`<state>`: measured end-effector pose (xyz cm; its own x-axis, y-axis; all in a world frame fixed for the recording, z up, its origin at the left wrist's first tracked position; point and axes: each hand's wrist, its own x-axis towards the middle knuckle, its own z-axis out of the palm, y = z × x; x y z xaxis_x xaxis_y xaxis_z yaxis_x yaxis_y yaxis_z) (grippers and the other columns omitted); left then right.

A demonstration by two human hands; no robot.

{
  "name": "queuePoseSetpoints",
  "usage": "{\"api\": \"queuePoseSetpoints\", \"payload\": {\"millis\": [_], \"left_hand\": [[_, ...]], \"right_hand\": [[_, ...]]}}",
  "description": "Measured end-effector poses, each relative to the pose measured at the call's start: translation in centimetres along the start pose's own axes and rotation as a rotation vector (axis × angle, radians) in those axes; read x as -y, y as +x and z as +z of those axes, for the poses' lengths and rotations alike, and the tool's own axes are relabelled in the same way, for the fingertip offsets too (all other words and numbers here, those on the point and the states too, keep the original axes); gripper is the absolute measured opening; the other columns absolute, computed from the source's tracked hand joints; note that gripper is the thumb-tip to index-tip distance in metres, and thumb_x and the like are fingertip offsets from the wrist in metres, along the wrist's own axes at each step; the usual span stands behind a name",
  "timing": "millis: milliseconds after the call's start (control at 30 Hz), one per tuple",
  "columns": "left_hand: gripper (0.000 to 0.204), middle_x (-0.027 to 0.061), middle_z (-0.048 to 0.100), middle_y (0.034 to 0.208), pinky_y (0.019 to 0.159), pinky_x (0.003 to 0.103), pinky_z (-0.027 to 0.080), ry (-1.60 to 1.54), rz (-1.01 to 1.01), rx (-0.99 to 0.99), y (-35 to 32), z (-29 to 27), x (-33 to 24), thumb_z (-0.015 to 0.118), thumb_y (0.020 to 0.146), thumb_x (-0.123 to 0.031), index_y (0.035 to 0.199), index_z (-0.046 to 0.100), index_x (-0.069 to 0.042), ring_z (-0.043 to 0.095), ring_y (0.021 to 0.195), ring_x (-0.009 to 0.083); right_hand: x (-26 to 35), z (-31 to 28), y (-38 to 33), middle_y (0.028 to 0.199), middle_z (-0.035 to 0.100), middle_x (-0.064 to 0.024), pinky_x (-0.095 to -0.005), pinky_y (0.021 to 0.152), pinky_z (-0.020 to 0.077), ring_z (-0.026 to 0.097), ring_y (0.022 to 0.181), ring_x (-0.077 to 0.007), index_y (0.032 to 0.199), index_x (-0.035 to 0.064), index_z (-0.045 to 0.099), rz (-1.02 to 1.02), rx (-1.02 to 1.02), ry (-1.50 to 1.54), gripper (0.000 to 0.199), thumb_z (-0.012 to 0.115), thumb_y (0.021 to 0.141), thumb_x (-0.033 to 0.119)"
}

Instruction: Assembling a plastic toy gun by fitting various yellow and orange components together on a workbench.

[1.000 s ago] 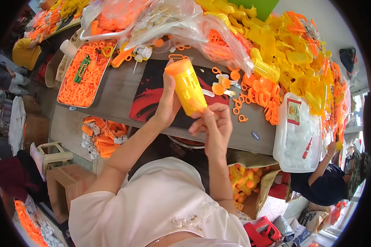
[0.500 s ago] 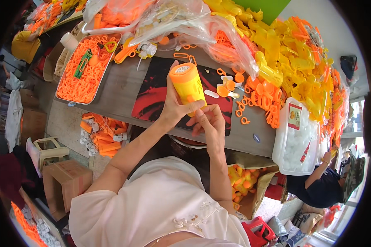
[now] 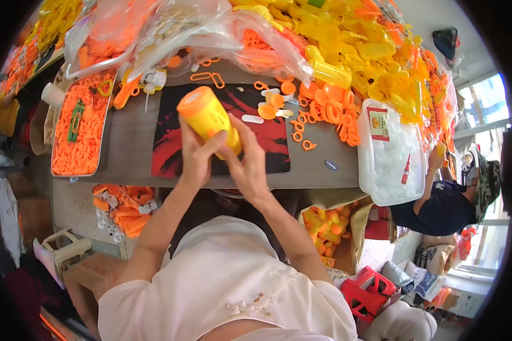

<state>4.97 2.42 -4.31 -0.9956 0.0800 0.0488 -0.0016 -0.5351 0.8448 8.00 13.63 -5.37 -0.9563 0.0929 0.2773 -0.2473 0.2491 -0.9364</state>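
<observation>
A yellow plastic cylinder with a wide orange end (image 3: pixel 206 112) is held above the table, tilted with the orange end up and to the left. My left hand (image 3: pixel 196 156) is closed round its left side, thumb across the front. From the right, my right hand (image 3: pixel 247 156) grips its lower part, the fingers partly hidden behind it. Underneath lies a black and red mat (image 3: pixel 273 145). Beyond the mat's right side are small orange discs and white pieces (image 3: pixel 272 109), with orange clips (image 3: pixel 297 135) next to them.
At the left stands a metal tray (image 3: pixel 56 166) of orange clips. A white tub (image 3: pixel 365 190) with a red screwdriver (image 3: pixel 405 169) is at the right. Yellow plastic parts (image 3: pixel 375 62) are heaped at the back. Another person (image 3: pixel 438 207) sits at the far right.
The cylinder now tilts more to the left, and my right hand has come up from below its base to grip its right side. The whole view has shifted.
</observation>
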Motion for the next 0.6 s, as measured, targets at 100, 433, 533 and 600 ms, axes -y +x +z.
{"api": "queuePoseSetpoints", "payload": {"millis": [100, 433, 533, 600], "left_hand": [[0.093, 0.0079, 0.04, 0.136, 0.102, 0.037, 0.041, 0.1, 0.111, 0.091, 0.1, -1.1, -1.4, 0.074, 0.075, -0.001, 0.148, 0.018, -0.013, 0.046, 0.122, 0.021], [0.082, 0.0088, 0.044, 0.134, 0.112, 0.06, 0.019, 1.688, 1.011, 0.501, 0.7, -1.3, -3.3, 0.084, 0.058, -0.023, 0.133, 0.051, -0.019, 0.038, 0.13, 0.0323], [0.074, 0.0084, 0.055, 0.118, 0.109, 0.046, 0.033, 1.223, 0.635, 0.432, 1.7, -1.8, -3.7, 0.087, 0.059, -0.014, 0.124, 0.052, -0.01, 0.052, 0.115, 0.0255], [0.071, 0.0109, 0.054, 0.121, 0.102, 0.033, 0.041, 0.855, 0.305, 0.281, 1.4, -2.7, -3.1, 0.086, 0.065, -0.01, 0.125, 0.048, -0.005, 0.054, 0.113, 0.0216]], "right_hand": [[0.8, 0.1, 0.7, 0.127, 0.057, -0.0183, -0.0359, 0.099, 0.0429, 0.057, 0.114, -0.0295, 0.137, 0.0016, 0.045, -0.169, -0.051, -0.068, 0.061, 0.071, 0.083, 0.011], [2.0, -5.1, -0.6, 0.124, 0.06, -0.0117, -0.0357, 0.099, 0.0421, 0.054, 0.116, -0.0223, 0.13, 0.0009, 0.05, -0.054, 0.139, -0.091, 0.054, 0.068, 0.081, 0.014], [-0.3, -9.8, -0.6, 0.105, 0.068, -0.0079, -0.0303, 0.085, 0.0483, 0.063, 0.092, -0.0176, 0.109, 0.0027, 0.064, 0.043, -0.152, -0.179, 0.021, 0.062, 0.088, 0.007], [-4.0, -14.2, -0.9, 0.087, 0.065, -0.0078, -0.0287, 0.07, 0.0479, 0.059, 0.077, -0.016, 0.097, 0.0016, 0.067, -0.021, -0.416, -0.545, 0.011, 0.064, 0.087, 0.005]]}}
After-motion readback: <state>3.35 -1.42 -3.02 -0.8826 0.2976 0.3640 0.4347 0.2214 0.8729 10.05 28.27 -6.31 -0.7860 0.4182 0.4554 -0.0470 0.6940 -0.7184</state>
